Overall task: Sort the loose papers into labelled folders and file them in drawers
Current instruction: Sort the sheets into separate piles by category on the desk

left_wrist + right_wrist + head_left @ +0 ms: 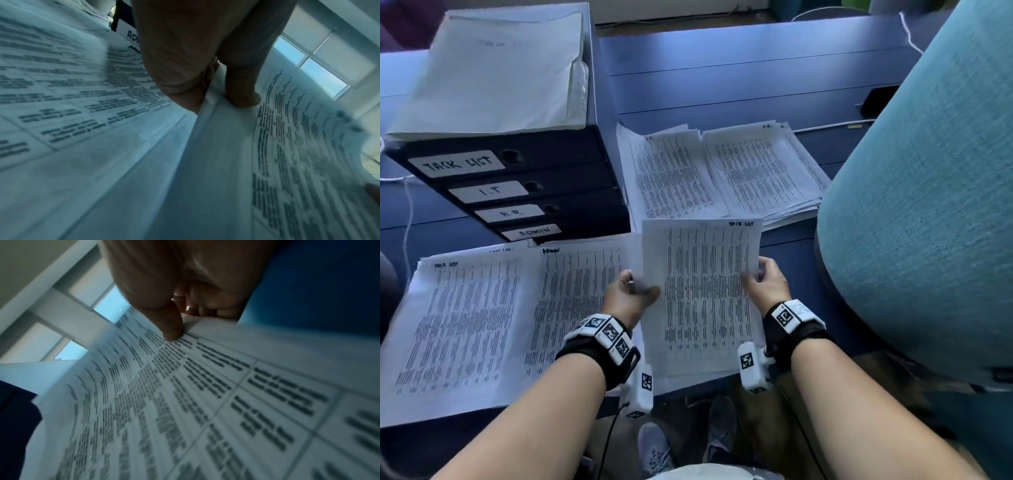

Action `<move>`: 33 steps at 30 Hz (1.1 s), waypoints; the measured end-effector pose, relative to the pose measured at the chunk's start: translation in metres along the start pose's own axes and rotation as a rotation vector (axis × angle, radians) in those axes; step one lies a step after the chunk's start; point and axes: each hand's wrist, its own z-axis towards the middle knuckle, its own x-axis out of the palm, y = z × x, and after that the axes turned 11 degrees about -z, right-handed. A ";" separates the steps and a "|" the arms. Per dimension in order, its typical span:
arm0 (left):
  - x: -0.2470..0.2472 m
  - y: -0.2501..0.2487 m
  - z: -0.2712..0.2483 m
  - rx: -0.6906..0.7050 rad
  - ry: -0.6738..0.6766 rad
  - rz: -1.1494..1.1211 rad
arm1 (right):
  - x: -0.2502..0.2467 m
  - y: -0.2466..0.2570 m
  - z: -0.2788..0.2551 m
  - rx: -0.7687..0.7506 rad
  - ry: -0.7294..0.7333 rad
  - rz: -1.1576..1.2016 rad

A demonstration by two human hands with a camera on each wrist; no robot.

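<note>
From my head view, bare blue desk (739,68) lies open at twelve o'clock, beyond the two far paper stacks (722,171). At ten o'clock the black drawer unit (524,192) blocks passage, a folder (493,72) on top. The teal chair back (928,205) walls off three o'clock. Paper piles (482,325) cover nine o'clock.

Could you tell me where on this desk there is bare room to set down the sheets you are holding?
Bare desk lies behind the two far piles, right of the drawer unit. A narrow strip runs between those piles and the chair. The near left is crowded with piles.
</note>
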 end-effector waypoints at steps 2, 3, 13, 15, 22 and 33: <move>-0.004 0.000 0.001 0.021 -0.046 -0.047 | -0.002 0.004 -0.001 -0.033 -0.013 0.041; -0.005 0.000 0.001 0.027 -0.076 -0.061 | -0.002 0.005 -0.001 -0.043 -0.035 0.056; -0.020 -0.002 0.002 0.066 -0.179 -0.114 | 0.004 0.005 -0.004 -0.098 -0.132 0.130; -0.021 -0.004 0.001 0.080 -0.168 -0.113 | 0.004 0.008 -0.005 -0.106 -0.127 0.131; -0.026 -0.008 -0.005 0.092 -0.172 -0.087 | 0.005 0.016 -0.007 -0.065 -0.073 0.142; -0.033 -0.006 -0.007 -0.011 -0.171 -0.055 | 0.012 0.014 -0.016 -0.095 -0.053 0.175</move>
